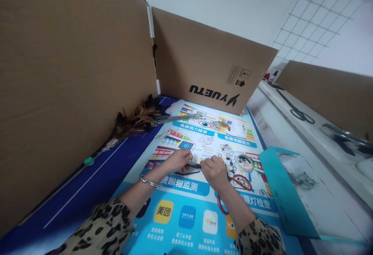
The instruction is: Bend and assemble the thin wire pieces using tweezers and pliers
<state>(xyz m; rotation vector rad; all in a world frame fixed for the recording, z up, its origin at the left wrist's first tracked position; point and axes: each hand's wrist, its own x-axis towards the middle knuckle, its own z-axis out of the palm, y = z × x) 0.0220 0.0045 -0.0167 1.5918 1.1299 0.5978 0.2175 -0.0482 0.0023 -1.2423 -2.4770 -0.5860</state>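
Observation:
My left hand point(178, 161) and my right hand point(215, 171) meet over a printed poster point(186, 212) on the table. Both have the fingers pinched on a small dark slender object point(194, 165) held between them; I cannot make out what it is. A silver bangle point(149, 182) sits on my left wrist, and both sleeves are leopard print. Just right of my right hand lie small metal rings and clips point(230, 162), a round cartoon badge point(245, 163) and red-handled scissors point(241, 182).
Cardboard walls point(72, 72) stand at the left and at the back point(210, 68). A feather duster point(136, 121) lies along the left wall. A teal tray point(284, 196) with metal parts sits at the right. Black scissors point(300, 112) lie on the white ledge.

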